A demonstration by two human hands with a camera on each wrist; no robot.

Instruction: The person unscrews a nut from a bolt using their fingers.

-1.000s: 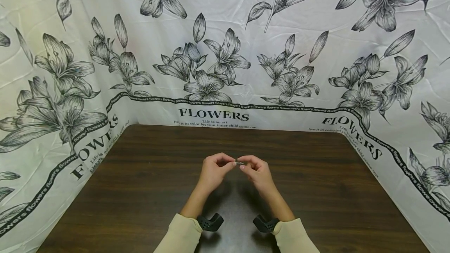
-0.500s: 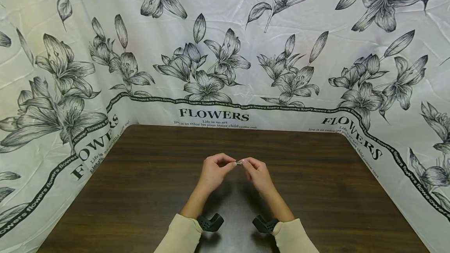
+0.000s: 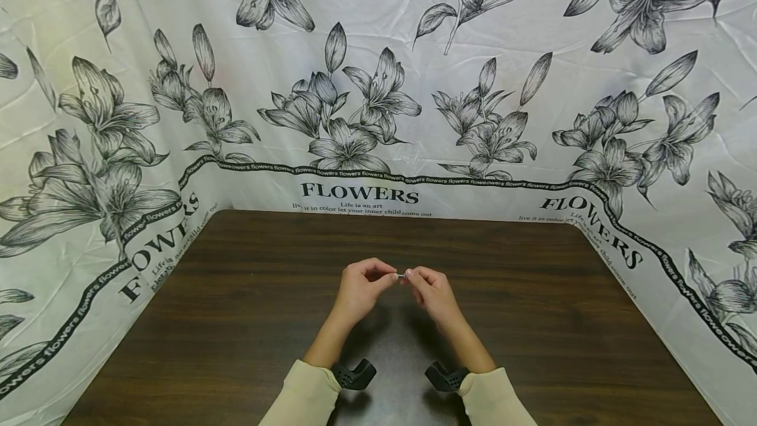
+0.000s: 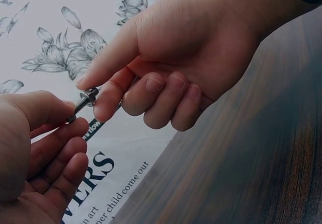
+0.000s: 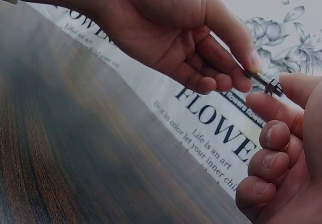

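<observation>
Both hands meet over the dark table, with a small metal bolt [image 3: 401, 275] between their fingertips. My left hand [image 3: 359, 289] pinches one end of the bolt between thumb and finger. At the opposite end, the thumb and index finger of my right hand [image 3: 435, 294] pinch around a nut [image 5: 271, 86]. Thread shows on the bolt [image 4: 80, 103] between the two hands in the left wrist view. The right hand's other fingers are curled in toward the palm. Fingertips partly cover both ends of the bolt.
A brown wood-grain table [image 3: 266, 327] lies beneath the hands. White cloth [image 3: 378, 110] printed with black flowers and lettering hangs around its back and sides. Black wrist devices [image 3: 355, 375] sit at both cream sleeve cuffs.
The right thumb and index finger have closed in and shifted along the nut end, the thumb rolling upward over it. My left hand has stayed still, holding the bolt.
</observation>
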